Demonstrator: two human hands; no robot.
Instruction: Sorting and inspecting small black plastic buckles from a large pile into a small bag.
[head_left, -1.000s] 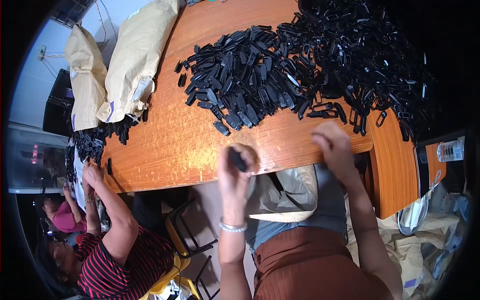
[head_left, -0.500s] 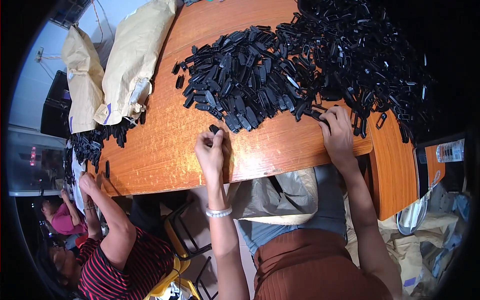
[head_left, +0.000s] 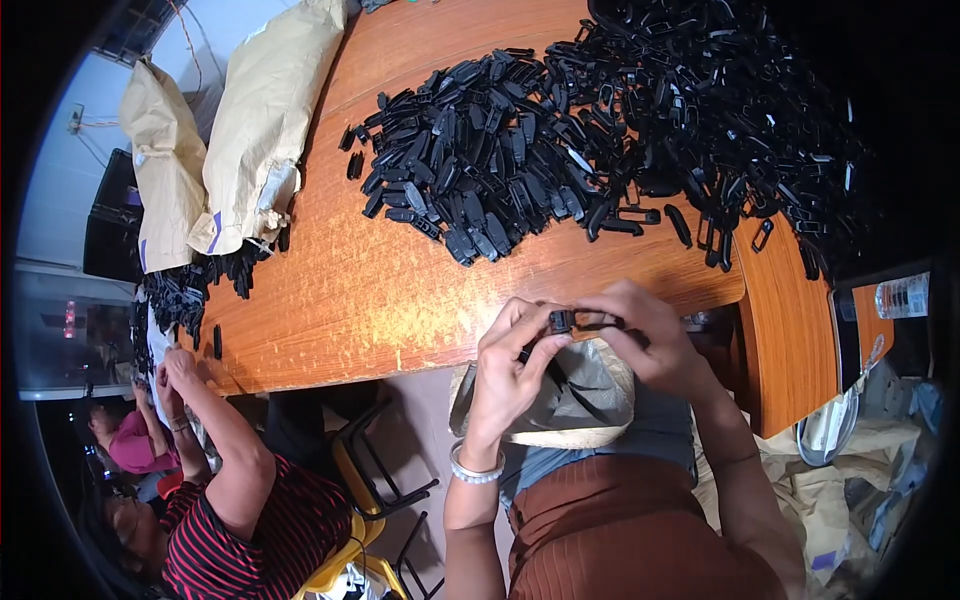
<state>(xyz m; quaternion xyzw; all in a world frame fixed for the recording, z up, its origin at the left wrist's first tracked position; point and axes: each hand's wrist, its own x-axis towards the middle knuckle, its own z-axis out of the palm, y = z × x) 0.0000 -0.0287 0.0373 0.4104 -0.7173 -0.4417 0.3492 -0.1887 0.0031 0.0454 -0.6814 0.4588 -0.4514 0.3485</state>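
Note:
My left hand [head_left: 512, 355], with a pale beaded bracelet at its wrist, pinches a small black plastic clip [head_left: 561, 322] between thumb and fingers. Facing it, my right hand [head_left: 645, 328] is closed on a black looped plastic piece [head_left: 598, 319]. The two parts meet end to end, or nearly so; whether they are joined I cannot tell. Both hands are over the table's near edge, above an open pale sack [head_left: 580, 434] on my lap. Beyond them lies a pile of elongated black clips [head_left: 490, 150], running into a larger heap of black looped pieces [head_left: 740, 110] at the right.
Two brown paper sacks [head_left: 270, 110] stand at the table's left, black pieces spilling beneath them. A co-worker in a striped shirt [head_left: 250, 530] sits at lower left, arms at the wooden table [head_left: 340, 320]. A clear plastic bottle [head_left: 902, 298] is at far right.
My left hand has moved right with its clip. My right hand has left the heap's near edge and come down and left, carrying a looped piece to meet the clip.

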